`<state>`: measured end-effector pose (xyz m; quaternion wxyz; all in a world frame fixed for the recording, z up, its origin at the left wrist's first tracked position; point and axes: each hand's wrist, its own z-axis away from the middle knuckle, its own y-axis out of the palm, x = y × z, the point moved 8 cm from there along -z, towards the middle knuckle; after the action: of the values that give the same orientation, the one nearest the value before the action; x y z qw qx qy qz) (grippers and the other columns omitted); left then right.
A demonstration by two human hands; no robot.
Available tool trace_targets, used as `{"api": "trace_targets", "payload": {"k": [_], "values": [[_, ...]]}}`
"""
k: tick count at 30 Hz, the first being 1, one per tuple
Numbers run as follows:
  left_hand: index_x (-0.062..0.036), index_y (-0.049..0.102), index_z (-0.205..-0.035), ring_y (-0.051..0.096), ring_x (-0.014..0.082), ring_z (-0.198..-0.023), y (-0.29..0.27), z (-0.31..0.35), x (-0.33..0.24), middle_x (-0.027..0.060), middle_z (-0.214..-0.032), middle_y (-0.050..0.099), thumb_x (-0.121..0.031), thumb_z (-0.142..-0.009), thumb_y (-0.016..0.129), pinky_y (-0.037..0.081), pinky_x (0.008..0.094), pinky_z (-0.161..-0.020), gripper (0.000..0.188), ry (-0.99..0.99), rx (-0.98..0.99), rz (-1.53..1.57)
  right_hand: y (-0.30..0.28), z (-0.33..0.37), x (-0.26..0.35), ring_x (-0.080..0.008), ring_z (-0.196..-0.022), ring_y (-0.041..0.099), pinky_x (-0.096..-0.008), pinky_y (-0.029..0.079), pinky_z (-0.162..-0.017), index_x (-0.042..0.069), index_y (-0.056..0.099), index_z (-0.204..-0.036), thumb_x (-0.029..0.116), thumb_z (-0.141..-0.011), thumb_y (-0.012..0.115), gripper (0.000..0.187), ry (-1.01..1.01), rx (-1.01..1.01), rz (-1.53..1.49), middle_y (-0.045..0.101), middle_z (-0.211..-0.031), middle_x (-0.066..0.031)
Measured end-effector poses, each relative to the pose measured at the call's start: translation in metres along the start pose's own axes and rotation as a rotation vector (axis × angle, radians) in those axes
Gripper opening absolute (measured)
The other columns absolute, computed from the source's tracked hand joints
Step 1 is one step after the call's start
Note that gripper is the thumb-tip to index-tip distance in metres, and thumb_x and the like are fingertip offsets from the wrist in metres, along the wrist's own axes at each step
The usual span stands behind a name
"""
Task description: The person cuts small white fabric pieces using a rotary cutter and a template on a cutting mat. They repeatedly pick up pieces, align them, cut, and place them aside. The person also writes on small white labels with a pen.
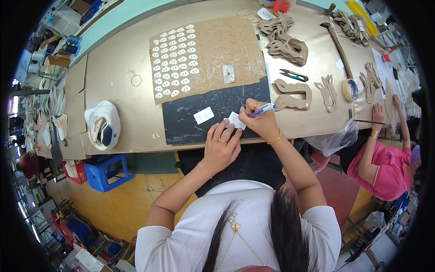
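My right hand (pixel 259 119) grips a blue and white pen (pixel 263 110), its tip by a small white card (pixel 234 119). Flat on the near edge of that card rest the spread fingers of my left hand (pixel 221 144), holding nothing. Part of the card is hidden under both hands. Just left of it lies a second white card (pixel 204 115) with handwriting. Both cards are on a black board (pixel 181 129) at the table's near edge. Beyond them, a brown sheet (pixel 217 41) carries rows of small white oval pieces (pixel 174 62) and a clear plastic packet (pixel 229 74).
Thread snips (pixel 293 75), beige cut pieces (pixel 294 100), a hammer (pixel 339 50) and a tape roll (pixel 350 89) lie to the right. A white cap-like item (pixel 103 124) sits at left. A co-worker in pink (pixel 383 167) works at far right. A blue stool (pixel 106 172) stands below.
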<state>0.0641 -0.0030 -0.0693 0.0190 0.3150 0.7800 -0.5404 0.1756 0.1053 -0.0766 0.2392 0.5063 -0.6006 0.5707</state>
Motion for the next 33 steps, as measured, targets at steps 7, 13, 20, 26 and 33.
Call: {"api": "trace_targets", "payload": {"k": [7,13,20,26,33], "values": [[-0.0049,0.067,-0.114,0.053,0.0332,-0.122,-0.006,-0.008,0.0,0.0135,-0.117,0.059,-0.011,-0.078,0.073,0.042,0.0495,-0.101,0.038,-0.034,0.051,0.067,0.002,0.0,-0.006,-0.0245,-0.043,0.047,-0.0331,0.041,-0.045,0.006,0.042,-0.063,0.005,-0.078,0.069,0.03,-0.001,0.001,-0.021,0.045,-0.051,-0.0081],[-0.0018,0.066,-0.112,0.058,0.0341,-0.104,-0.01,-0.026,0.021,0.0153,-0.108,0.056,-0.005,-0.08,0.075,0.047,0.0441,-0.092,0.034,-0.196,0.09,0.298,-0.007,0.001,-0.008,-0.0098,-0.049,0.039,-0.0289,0.034,-0.048,0.006,0.038,-0.065,0.001,-0.081,0.067,0.034,0.069,-0.05,-0.24,0.039,-0.056,-0.0016],[-0.0006,0.063,-0.106,0.058,0.0363,-0.099,0.001,-0.053,0.044,0.0164,-0.106,0.053,-0.002,-0.078,0.078,0.049,0.0427,-0.085,0.032,-0.35,0.293,0.418,-0.01,0.005,-0.031,-0.0037,-0.059,0.034,-0.0245,0.032,-0.052,0.009,0.038,-0.066,0.002,-0.088,0.066,0.036,0.239,-0.142,-0.504,0.039,-0.062,0.0051],[0.0003,0.062,-0.09,0.061,0.0299,-0.088,0.002,-0.052,0.054,0.0134,-0.095,0.059,-0.006,-0.079,0.079,0.05,0.0383,-0.077,0.021,-0.513,0.339,0.49,-0.012,0.006,-0.035,-0.0038,-0.06,0.035,-0.0244,0.032,-0.053,0.008,0.04,-0.068,0.007,-0.09,0.068,0.036,0.285,-0.186,-0.591,0.04,-0.062,0.0048],[-0.0004,0.07,-0.094,0.06,0.0163,-0.071,-0.023,-0.02,0.106,0.0066,-0.083,0.063,-0.008,-0.082,0.08,0.05,0.0278,-0.069,0.017,-0.87,0.081,0.679,-0.011,0.003,-0.029,-0.0056,-0.059,0.037,-0.0268,0.034,-0.052,0.006,0.042,-0.067,0.01,-0.089,0.071,0.037,0.246,-0.136,-0.456,0.041,-0.061,0.0024]]}}
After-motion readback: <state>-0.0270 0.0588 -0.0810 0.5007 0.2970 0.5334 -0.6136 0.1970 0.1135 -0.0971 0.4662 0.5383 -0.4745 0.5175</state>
